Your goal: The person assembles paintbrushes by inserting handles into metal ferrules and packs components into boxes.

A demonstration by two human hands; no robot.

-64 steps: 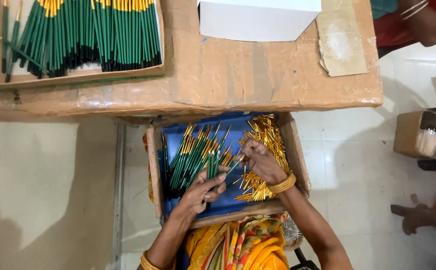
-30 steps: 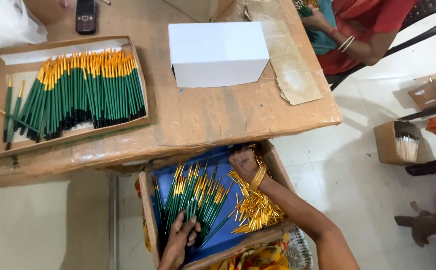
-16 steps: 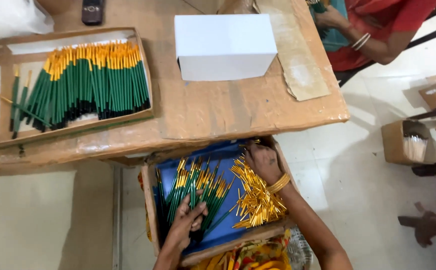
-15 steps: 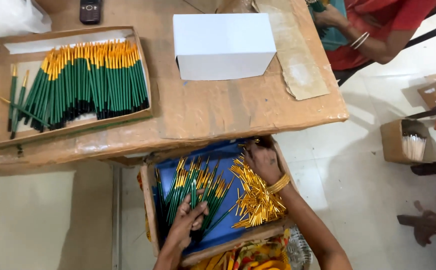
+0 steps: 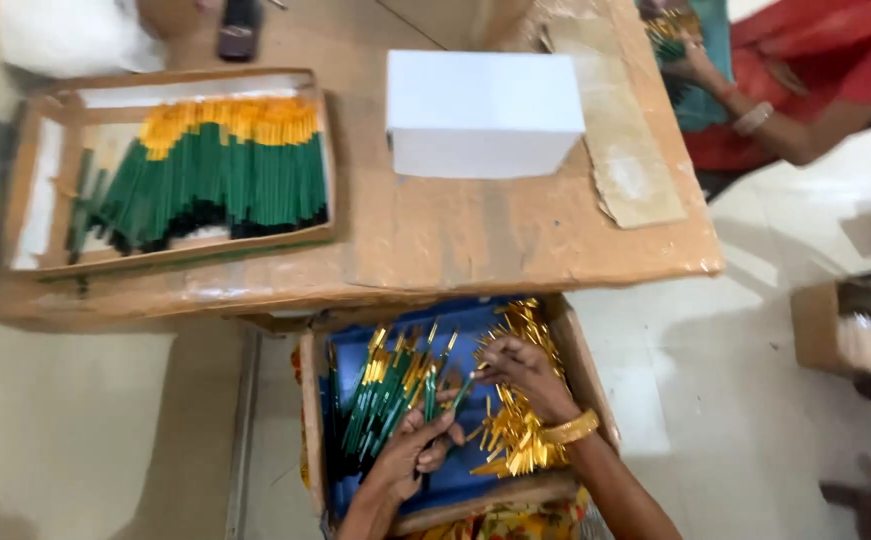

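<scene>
In the head view, the left hand (image 5: 411, 455) and right hand (image 5: 526, 370) meet in the near blue-lined tray (image 5: 314, 420), fingers pinched on a thin green stick (image 5: 461, 390), light, stiff, likely snappable, best gripped mid-shaft, beside loose gold caps (image 5: 516, 440).

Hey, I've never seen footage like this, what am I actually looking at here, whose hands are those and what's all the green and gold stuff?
This is one view from a camera worn on a person's head, looking down at their own bare hands. No machine is involved. The left hand and right hand work inside a lap tray with a blue lining. The left hand rests on loose green sticks with yellow tips; the right hand fingers a heap of gold pieces. Whether either hand grips anything is too blurred to tell. On the cardboard-covered table above lie a tray of neatly rowed green sticks and a white box. Another person's arm shows at top right.
</scene>
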